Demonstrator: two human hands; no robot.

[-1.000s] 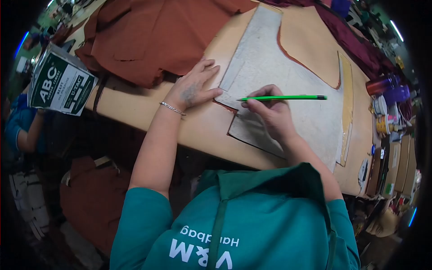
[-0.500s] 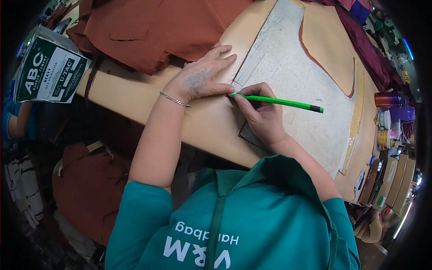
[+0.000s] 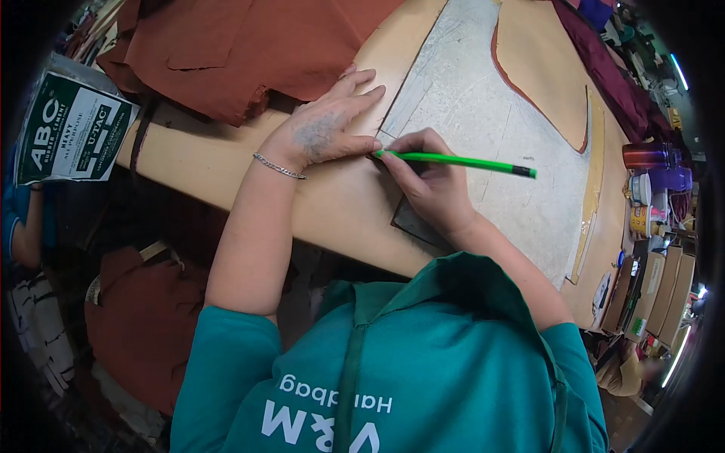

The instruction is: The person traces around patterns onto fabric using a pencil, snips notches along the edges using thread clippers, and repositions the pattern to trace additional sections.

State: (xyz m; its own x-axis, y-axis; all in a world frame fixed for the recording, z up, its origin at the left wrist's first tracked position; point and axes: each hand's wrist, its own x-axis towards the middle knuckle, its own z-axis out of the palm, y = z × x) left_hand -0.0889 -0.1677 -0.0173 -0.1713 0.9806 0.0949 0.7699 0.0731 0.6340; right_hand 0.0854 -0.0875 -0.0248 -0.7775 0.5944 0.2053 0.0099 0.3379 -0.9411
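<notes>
My left hand (image 3: pixel 325 124) lies flat with its fingers spread, the thumb at the left edge of a pale grey pattern sheet (image 3: pixel 506 181). In my right hand (image 3: pixel 434 181) is a green pencil (image 3: pixel 468 161), pinched near its point. The pencil's point is beside my left thumb at the sheet's edge, and the fingers hide its very tip. Dark reddish-brown material (image 3: pixel 495 53) shows along the sheet's curved edge. Beyond my left hand a large piece of reddish-brown material (image 3: pixel 226 53) lies on the tan table (image 3: pixel 196 162).
A rubber cement can (image 3: pixel 75 124) stands at the table's left end, with a co-worker's arm (image 3: pixel 29 226) below it. Maroon cloth (image 3: pixel 596 68) runs along the far right edge. Cups (image 3: pixel 640 189), a purple container (image 3: pixel 668 179) and cardboard boxes (image 3: pixel 668 291) are at the right.
My right hand has brought the pencil left, from over the sheet to its edge beside my left thumb. My left hand stays spread by the edge. The whole view has shifted somewhat.
</notes>
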